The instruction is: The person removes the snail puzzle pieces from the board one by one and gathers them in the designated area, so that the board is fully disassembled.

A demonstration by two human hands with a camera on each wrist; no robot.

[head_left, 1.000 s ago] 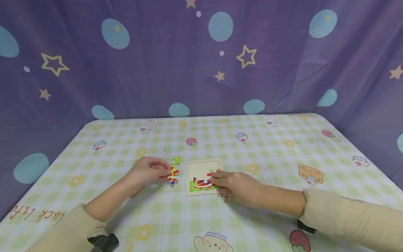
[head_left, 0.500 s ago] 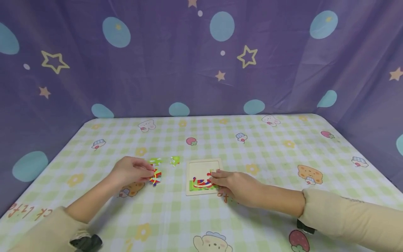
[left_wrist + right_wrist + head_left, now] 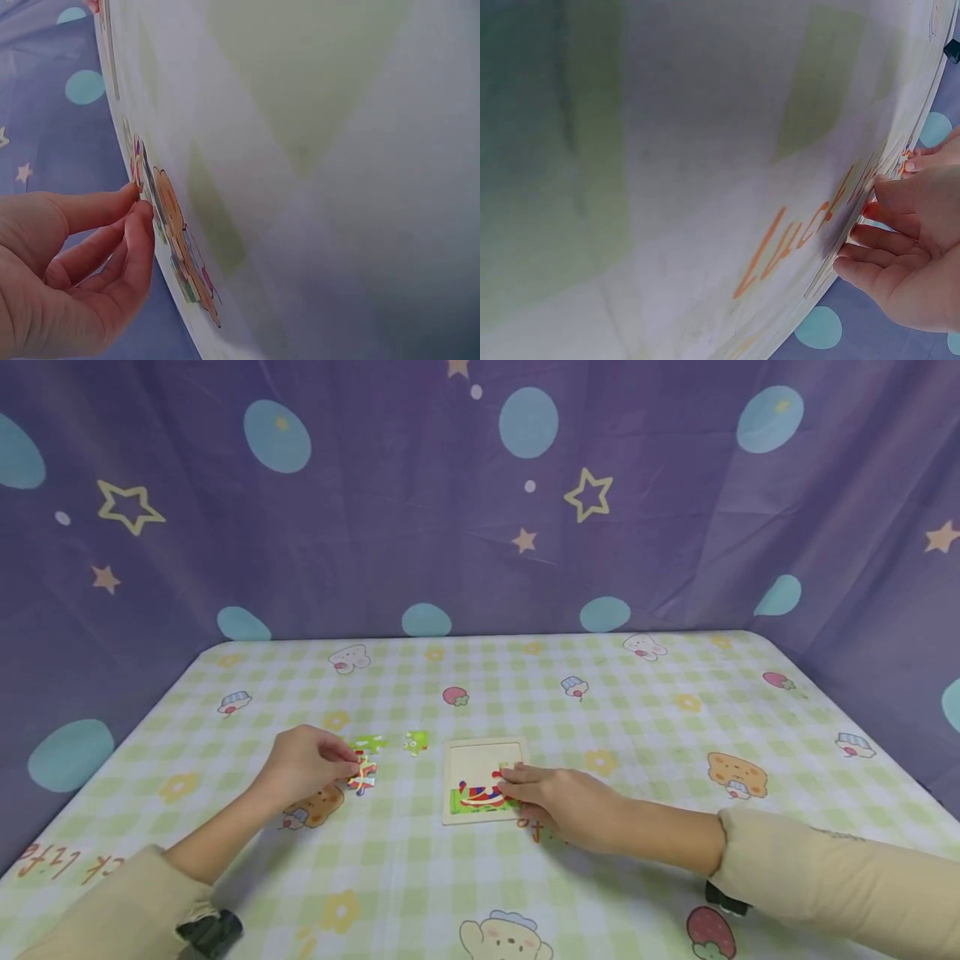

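The left forearm (image 3: 225, 831) reaches forward bare from its beige sleeve (image 3: 123, 910); the left hand (image 3: 303, 762) is left of the puzzle tray (image 3: 476, 762) and apart from it, thumb and forefinger pinched together, other fingers curled. The right forearm (image 3: 671, 839) extends from the tray's right; the right hand (image 3: 558, 797) touches the tray's right edge, fingers slightly bent.
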